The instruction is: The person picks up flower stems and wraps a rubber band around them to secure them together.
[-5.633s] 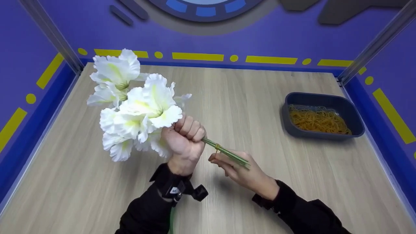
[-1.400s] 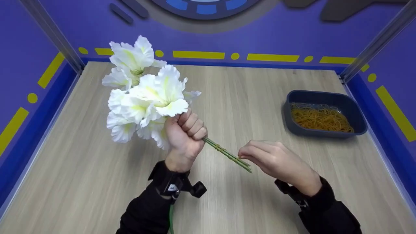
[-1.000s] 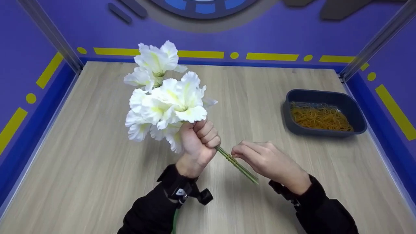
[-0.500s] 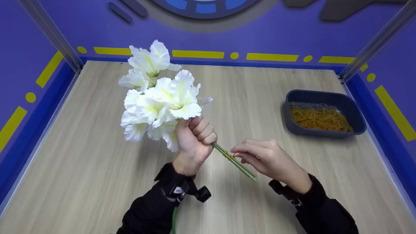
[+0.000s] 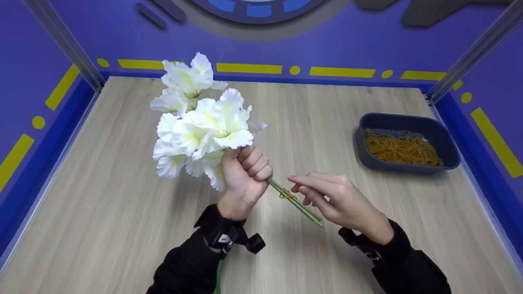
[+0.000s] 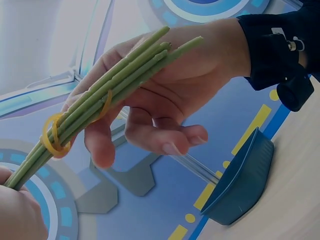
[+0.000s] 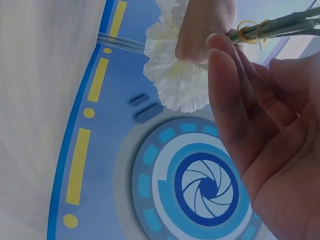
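In the head view, my left hand (image 5: 247, 175) grips the green stems (image 5: 309, 213) of several white flowers (image 5: 204, 126), just below the blossoms. The stems slant down to the right, held above the table. A yellow rubber band (image 5: 287, 194) circles them between the fist and the cut ends. The left wrist view shows this band (image 6: 60, 154) in loose loops, one sticking out around the bundle. My right hand (image 5: 341, 200) is beside the stems, fingertips close to the band, fingers loosely bent and holding nothing. In the right wrist view its fingers (image 7: 227, 95) reach up near the stems.
A dark blue-grey box (image 5: 408, 166) stands on the right of the wooden table (image 5: 122, 228), with many yellow rubber bands (image 5: 402, 149) inside. Blue-purple walls (image 5: 261, 49) with yellow marks enclose the back and sides.
Earlier my right hand drew the rubber band towards the stem ends, then came back up along them. In the last half second its fingers have let the band go and spread slightly.
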Demonstrator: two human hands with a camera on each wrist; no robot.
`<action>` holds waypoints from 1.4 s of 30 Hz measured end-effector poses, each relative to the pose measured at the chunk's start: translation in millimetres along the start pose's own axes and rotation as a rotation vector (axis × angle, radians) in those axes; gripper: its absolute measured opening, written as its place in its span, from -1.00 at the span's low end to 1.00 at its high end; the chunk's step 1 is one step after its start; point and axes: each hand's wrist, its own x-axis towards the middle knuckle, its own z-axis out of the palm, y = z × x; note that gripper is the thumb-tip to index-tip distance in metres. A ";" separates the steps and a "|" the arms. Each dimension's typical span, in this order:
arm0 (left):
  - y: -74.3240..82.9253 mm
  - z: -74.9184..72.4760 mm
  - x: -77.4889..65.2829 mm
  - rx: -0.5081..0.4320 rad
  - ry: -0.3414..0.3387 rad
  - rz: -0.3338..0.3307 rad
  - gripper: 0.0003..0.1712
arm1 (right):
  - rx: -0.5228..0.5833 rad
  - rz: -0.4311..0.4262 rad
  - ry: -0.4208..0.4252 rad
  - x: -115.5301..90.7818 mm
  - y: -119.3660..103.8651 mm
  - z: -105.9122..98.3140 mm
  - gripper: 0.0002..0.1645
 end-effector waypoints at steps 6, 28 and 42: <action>-1.1 -0.9 0.2 0.017 0.012 0.010 -0.57 | -0.018 0.187 -0.049 -0.5 -8.6 3.2 -0.60; -2.3 -2.8 8.9 0.220 0.223 -0.132 -0.51 | 0.078 0.554 -0.264 -2.6 -12.0 21.5 -0.74; -4.1 -8.5 13.4 0.359 0.286 -0.272 -0.45 | 0.150 0.515 -0.346 -2.8 -11.2 37.1 -0.67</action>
